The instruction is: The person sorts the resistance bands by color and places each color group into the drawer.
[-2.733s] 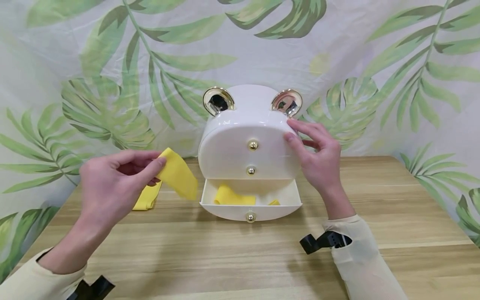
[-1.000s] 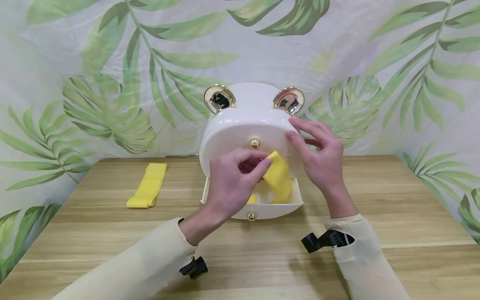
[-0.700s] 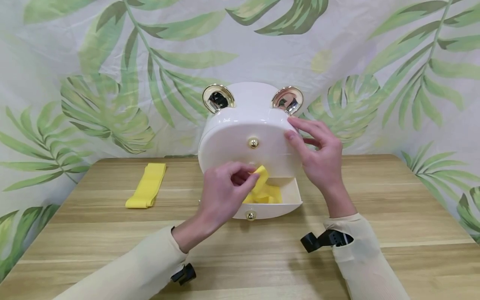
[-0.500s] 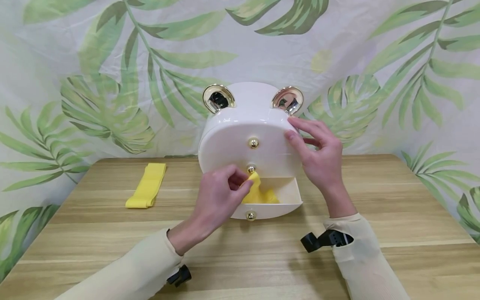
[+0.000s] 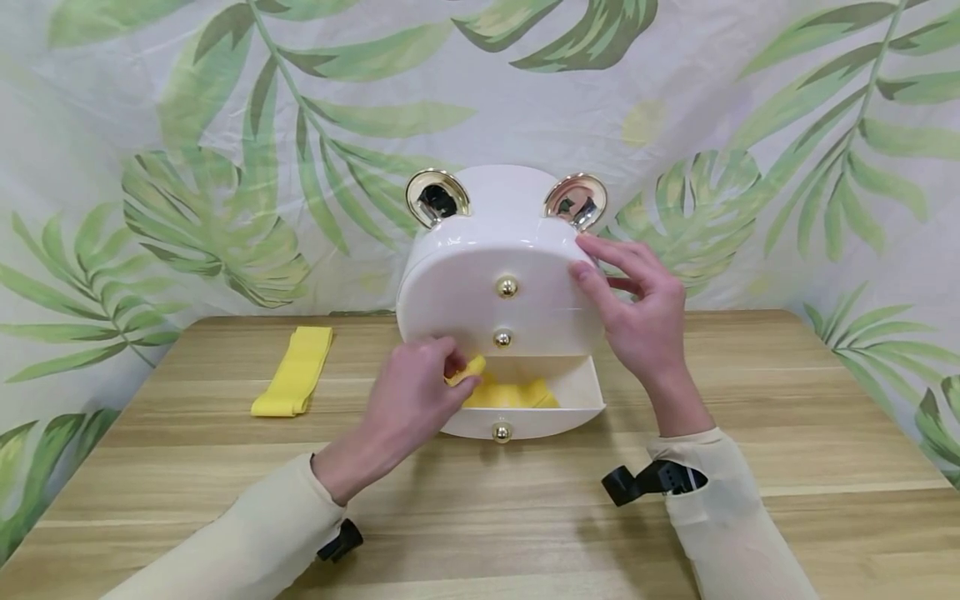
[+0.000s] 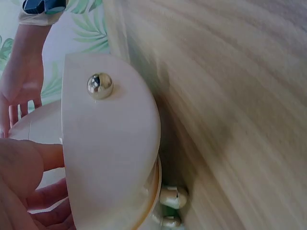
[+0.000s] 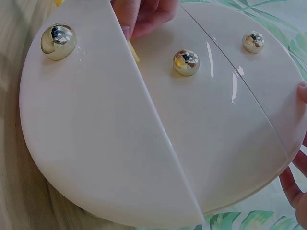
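A white drawer box [image 5: 450, 292] with two gold ears stands at the table's centre, its bottom drawer [image 5: 555, 422] pulled out. Over the drawer's left part, my left hand [image 5: 408, 392] pinches the end of a yellow strip [image 5: 472, 367] between thumb and fingers. More yellow material [image 5: 517, 393] lies in the drawer, partly hidden by its front. My right hand [image 5: 641, 317] grips the box's upper right edge, thumb on the front and index finger by the ear. In the left wrist view, the drawer front [image 6: 110, 134] hides the left fingertips [image 6: 60, 155] partly.
A folded yellow strip [image 5: 294, 371] lies on the wooden table [image 5: 480, 517] left of the box. Gold knobs [image 7: 186, 62] stick out from the drawer fronts. A leaf-patterned cloth [image 5: 360, 275] hangs close behind the box.
My left hand has brought a yellow strip from the box's left side to the drawer, lowered it in, then shifted leftward over the drawer. My right hand has kept its hold on the box.
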### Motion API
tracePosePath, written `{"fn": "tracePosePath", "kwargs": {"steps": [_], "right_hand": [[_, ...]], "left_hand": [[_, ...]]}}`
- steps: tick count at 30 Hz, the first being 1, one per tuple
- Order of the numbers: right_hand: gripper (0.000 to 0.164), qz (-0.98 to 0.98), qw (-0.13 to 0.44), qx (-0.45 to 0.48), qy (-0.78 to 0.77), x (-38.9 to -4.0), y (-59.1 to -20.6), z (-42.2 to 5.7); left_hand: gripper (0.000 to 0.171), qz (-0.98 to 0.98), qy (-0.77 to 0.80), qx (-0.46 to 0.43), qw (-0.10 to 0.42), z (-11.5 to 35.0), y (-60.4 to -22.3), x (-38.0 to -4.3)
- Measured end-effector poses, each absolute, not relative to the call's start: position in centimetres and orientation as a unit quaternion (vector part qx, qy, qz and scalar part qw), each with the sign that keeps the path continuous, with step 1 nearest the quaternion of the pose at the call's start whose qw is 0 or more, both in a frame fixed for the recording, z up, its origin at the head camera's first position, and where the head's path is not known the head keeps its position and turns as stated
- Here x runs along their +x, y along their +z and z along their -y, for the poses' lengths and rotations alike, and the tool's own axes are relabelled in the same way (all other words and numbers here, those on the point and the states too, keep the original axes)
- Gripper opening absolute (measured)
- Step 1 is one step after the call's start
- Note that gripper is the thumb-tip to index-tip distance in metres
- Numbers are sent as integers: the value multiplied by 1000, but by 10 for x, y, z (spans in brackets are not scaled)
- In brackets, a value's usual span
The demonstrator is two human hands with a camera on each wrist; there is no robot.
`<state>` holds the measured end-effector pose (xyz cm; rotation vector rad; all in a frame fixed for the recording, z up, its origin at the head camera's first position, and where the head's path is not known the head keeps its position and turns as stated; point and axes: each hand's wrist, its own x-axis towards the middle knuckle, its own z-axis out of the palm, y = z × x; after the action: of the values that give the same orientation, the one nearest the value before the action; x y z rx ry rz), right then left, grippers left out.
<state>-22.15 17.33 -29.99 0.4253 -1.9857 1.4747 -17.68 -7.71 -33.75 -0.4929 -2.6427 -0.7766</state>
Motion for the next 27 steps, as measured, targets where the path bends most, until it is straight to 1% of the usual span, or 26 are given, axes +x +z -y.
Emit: {"fn": "tracePosePath", "kwargs": {"steps": [9,16,22,27], "right_hand": [[28,753,309,161,558,-222,-300,-174],[29,753,313,164,556,-223,-300,-173],[29,753,312,164,555,-223,-300,-174],[29,752,311,166,556,-223,-300,-174]], "left_hand": [[21,950,-220,-154,159,84,-335,-177],[26,944,-235,-151,175,94,-330,-175],[20,932,-263,-161,191,110,-330,-177],[14,926,-286,-144,199,126,-327,-177]]}}
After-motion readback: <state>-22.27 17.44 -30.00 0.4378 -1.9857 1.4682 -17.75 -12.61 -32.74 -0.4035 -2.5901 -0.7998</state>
